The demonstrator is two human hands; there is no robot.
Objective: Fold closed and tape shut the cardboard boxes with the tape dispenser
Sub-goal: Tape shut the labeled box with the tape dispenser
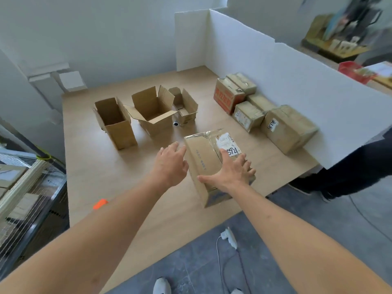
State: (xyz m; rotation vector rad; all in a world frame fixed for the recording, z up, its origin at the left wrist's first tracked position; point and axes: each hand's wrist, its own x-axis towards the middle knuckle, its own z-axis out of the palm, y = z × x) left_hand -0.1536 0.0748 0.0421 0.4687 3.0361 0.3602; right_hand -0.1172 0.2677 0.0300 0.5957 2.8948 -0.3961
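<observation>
— Left hand (pixel 170 161)?
— Arm extended forward, palm down, fingers relaxed and loosely spread, holding nothing.
— Right hand (pixel 230 171)?
— Arm extended alongside, palm down, fingers straight and splayed, thumb stretched out to the left.

The right hand (pixel 232 169) lies spread over the near end of the taped box (pixel 209 164), covering part of its top and of the label (pixel 230 145). An orange object (pixel 100 204) near the tabletop's left edge sits half behind the left forearm; what it is I cannot tell. A small round item (pixel 176 123) peeks between two open boxes, mostly hidden. Shelves (pixel 335 37) at far right are blurred.
</observation>
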